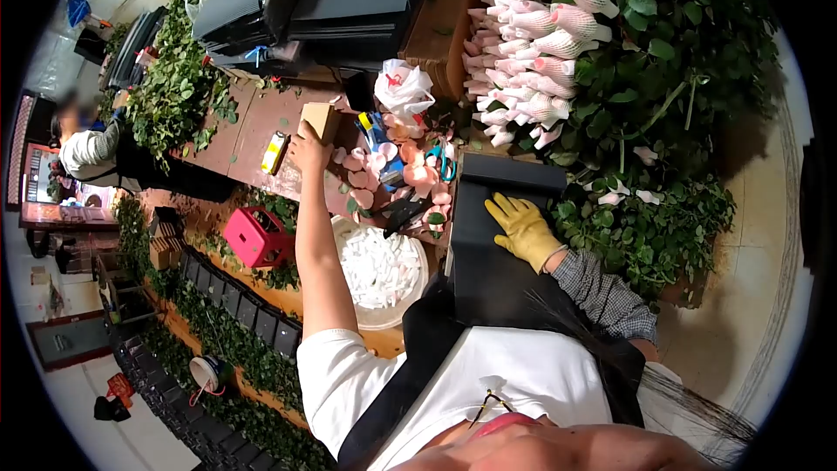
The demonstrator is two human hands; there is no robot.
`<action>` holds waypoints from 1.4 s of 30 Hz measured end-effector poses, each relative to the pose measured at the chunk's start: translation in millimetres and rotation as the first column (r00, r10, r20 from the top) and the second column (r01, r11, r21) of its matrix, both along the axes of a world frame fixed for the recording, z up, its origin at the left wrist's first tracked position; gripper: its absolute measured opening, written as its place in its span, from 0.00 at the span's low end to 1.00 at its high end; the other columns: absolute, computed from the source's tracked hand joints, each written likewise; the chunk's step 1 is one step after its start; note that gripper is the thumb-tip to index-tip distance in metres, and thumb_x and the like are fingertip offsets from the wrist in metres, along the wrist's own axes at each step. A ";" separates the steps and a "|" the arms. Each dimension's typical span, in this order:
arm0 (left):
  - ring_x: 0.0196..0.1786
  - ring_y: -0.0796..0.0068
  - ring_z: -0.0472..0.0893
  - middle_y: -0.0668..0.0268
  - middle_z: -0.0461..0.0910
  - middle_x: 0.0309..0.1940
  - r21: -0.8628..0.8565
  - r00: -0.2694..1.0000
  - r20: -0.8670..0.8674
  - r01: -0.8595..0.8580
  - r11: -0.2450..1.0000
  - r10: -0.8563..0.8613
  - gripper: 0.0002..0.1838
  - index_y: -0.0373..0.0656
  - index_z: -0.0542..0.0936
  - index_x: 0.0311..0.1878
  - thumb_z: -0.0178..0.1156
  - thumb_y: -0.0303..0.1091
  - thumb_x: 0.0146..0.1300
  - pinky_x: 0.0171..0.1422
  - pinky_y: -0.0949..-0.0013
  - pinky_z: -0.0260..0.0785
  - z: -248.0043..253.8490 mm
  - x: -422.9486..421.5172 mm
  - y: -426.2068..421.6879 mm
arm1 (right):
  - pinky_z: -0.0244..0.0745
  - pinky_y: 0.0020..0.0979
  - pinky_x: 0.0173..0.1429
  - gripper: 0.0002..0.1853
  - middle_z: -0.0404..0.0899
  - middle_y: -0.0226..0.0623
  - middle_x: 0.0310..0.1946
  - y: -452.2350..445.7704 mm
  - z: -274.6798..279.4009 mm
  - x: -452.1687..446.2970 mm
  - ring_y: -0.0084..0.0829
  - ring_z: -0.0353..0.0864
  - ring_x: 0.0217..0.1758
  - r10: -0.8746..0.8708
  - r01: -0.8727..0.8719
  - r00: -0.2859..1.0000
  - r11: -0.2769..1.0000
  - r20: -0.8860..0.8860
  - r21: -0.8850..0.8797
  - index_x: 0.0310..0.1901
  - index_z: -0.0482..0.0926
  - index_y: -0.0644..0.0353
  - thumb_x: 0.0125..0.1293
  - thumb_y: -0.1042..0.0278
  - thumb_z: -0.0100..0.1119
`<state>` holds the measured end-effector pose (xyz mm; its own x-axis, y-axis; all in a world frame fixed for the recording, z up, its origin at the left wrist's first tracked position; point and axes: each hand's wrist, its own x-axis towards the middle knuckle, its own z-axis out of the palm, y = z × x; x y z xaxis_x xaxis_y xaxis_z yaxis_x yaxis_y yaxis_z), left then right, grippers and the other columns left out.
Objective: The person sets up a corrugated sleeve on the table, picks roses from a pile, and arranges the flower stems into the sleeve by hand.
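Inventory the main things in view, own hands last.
Netted flowers: many, pink and white, upper right
Leafy stems: many, green, right and left
Large flat panels: several, black, top
Table: one, brown, upper centre
Flat board: one, black, centre
Cardboard box: one, brown, upper centre
Oblong item: one, yellow and white, beside box
Plastic bag: one, white, upper centre
Loose petals: many, pink, centre
Scissors: one, teal handles, centre
Round tub of small pieces: one, white, below petals
Plastic stool: one, pink, left
Co-worker: one, white top, far left
Left hand: one, bare, at box
Right hand: one, yellow glove, on board
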<state>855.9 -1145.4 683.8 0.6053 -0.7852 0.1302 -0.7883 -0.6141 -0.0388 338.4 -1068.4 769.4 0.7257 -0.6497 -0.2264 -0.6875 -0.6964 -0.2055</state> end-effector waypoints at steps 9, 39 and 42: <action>0.59 0.44 0.73 0.42 0.71 0.59 -0.243 0.989 0.099 0.129 0.961 -0.107 0.43 0.42 0.62 0.73 0.59 0.60 0.64 0.64 0.46 0.61 -15.5 -72.2 107.0 | 0.59 0.43 0.73 0.42 0.63 0.42 0.73 -1.7 7.3 1.3 0.41 0.66 0.71 -0.014 0.014 1.000 1.000 0.010 0.019 0.74 0.62 0.52 0.59 0.52 0.68; 0.27 0.79 0.77 0.71 0.81 0.26 -0.069 -0.303 -0.953 0.295 0.953 0.024 0.19 0.33 0.83 0.44 0.61 0.44 0.70 0.32 0.70 0.69 32.4 -285.2 108.5 | 0.71 0.41 0.62 0.26 0.79 0.41 0.54 -5.3 -7.1 -4.6 0.41 0.77 0.58 0.012 0.004 0.990 0.993 0.140 -0.116 0.56 0.78 0.55 0.51 0.64 0.67; 0.21 0.67 0.72 0.54 0.76 0.18 -0.359 0.293 -0.789 0.493 0.792 -0.540 0.25 0.31 0.79 0.27 0.66 0.49 0.65 0.29 0.59 0.65 13.1 -301.3 95.7 | 0.72 0.42 0.59 0.12 0.82 0.38 0.48 -14.2 1.9 -9.4 0.41 0.81 0.48 -0.234 0.287 0.909 0.952 0.345 -0.110 0.43 0.82 0.55 0.55 0.67 0.63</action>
